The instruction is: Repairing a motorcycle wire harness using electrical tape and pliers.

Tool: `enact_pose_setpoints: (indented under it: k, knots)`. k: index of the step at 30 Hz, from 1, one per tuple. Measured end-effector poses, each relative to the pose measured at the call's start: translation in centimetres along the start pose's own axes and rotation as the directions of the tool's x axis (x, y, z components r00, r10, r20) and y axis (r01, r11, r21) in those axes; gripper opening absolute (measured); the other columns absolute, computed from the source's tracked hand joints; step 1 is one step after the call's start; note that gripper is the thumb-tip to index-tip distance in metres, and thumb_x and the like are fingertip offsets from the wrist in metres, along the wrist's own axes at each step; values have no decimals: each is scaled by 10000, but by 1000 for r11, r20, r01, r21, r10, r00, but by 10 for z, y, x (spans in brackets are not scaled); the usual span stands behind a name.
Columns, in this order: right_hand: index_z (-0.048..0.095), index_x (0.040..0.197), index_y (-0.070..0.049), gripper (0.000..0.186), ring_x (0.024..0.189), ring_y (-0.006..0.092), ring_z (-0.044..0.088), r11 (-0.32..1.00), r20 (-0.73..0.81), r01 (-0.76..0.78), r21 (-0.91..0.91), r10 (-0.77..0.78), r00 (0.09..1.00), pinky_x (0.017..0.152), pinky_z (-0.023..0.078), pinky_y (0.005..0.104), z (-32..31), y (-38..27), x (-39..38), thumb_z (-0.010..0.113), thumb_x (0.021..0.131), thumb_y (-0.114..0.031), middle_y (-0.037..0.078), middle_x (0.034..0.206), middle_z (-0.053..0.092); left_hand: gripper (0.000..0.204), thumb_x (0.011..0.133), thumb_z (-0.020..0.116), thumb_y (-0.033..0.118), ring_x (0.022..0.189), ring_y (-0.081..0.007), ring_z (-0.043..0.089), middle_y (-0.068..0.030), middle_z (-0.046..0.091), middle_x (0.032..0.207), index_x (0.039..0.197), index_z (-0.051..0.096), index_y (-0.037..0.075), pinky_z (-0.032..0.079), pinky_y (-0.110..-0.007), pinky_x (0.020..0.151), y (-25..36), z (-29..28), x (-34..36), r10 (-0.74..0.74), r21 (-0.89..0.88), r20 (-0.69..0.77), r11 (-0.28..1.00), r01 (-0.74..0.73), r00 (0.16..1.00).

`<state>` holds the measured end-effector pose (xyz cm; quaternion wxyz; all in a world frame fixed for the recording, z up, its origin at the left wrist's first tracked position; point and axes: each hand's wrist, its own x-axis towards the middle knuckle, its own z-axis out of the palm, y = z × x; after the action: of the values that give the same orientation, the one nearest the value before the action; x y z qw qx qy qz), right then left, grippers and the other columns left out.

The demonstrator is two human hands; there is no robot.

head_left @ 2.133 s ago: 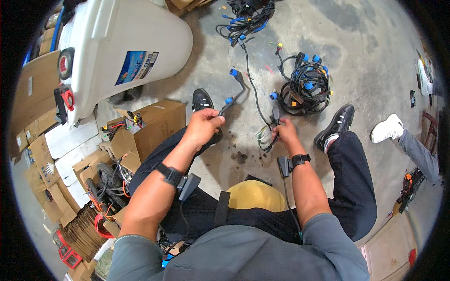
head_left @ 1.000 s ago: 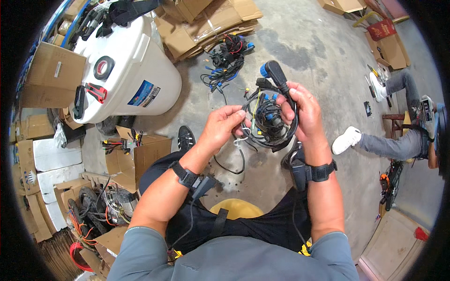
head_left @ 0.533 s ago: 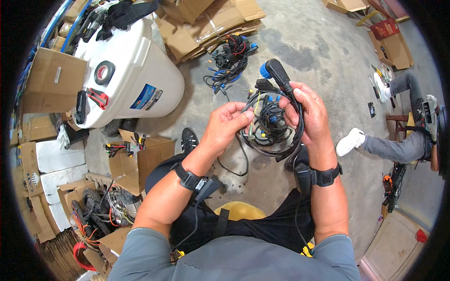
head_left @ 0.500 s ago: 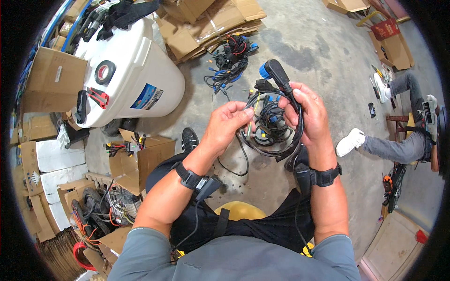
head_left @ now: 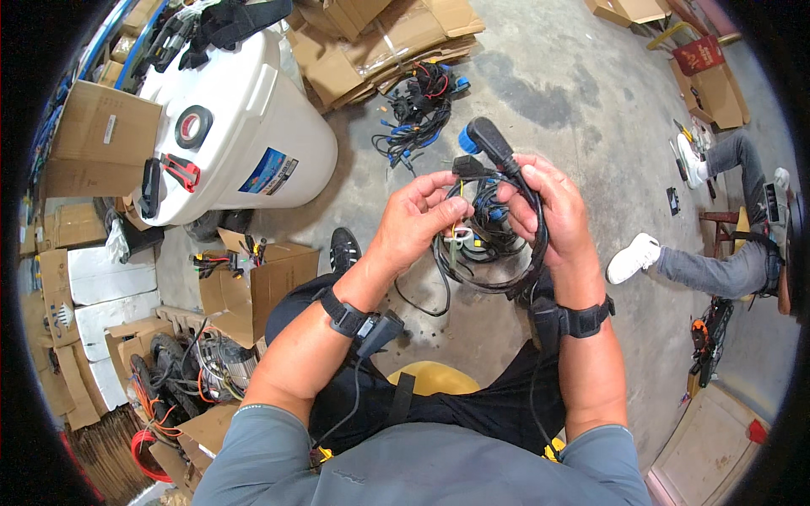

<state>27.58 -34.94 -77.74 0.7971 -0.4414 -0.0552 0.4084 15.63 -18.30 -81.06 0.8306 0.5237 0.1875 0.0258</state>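
A coiled black cable (head_left: 541,244) hangs between my hands above the floor. My right hand (head_left: 557,207) is closed round its right side, just below a thick angled black plug with a blue cap (head_left: 488,139). Across from it, my left hand (head_left: 419,216) pinches the thin wires on the coil's left side, its thumb and forefinger pressed together. Close above the left fingertips is a small black connector (head_left: 469,167). A white ring-like piece (head_left: 461,234) shows below the left thumb. Behind the coil, a bundle of black cables with blue connectors (head_left: 489,207) lies partly hidden.
Another cable heap (head_left: 419,114) lies on the floor near flattened cardboard (head_left: 380,59). At left, a white tub (head_left: 283,143) carries a black tape roll (head_left: 193,126) and a red-and-black cutter (head_left: 180,172). An open carton (head_left: 268,287) is by my left foot. Another person's leg (head_left: 709,257) extends from the right.
My left hand has moved slightly up and right, closer to the small black connector. The blue-capped plug has shifted a little left and down in my right hand.
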Motion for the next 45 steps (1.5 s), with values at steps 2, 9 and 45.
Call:
enact_pose_setpoints:
  k: [2,9,45]
  knots:
    - [520,1165,19,274,430,57,449,999,6,-31,3,31,999,369,339,203,2,2,-1,486,948,-145,120,796,643,248,922,639,203,729,-108,608,-56,675,894,1077,621,10,495,-254,701,2,4,3,40,-16,6,999,-40,999]
    - [561,1155,9,296,486,51,492,977,-28,-68,-203,63,998,428,384,193,14,8,-3,538,930,-182,85,826,656,191,942,617,181,672,-85,603,-28,652,769,1025,627,9,491,-225,616,-1,-15,8,98,40,24,994,-99,995]
    - [657,1034,4,266,965,113,549,830,283,165,-533,-8,959,856,450,272,4,8,-1,681,872,-205,46,1070,604,221,926,630,179,496,-42,495,-31,639,730,1012,669,-21,360,-179,425,16,-18,1,24,73,35,997,-27,999]
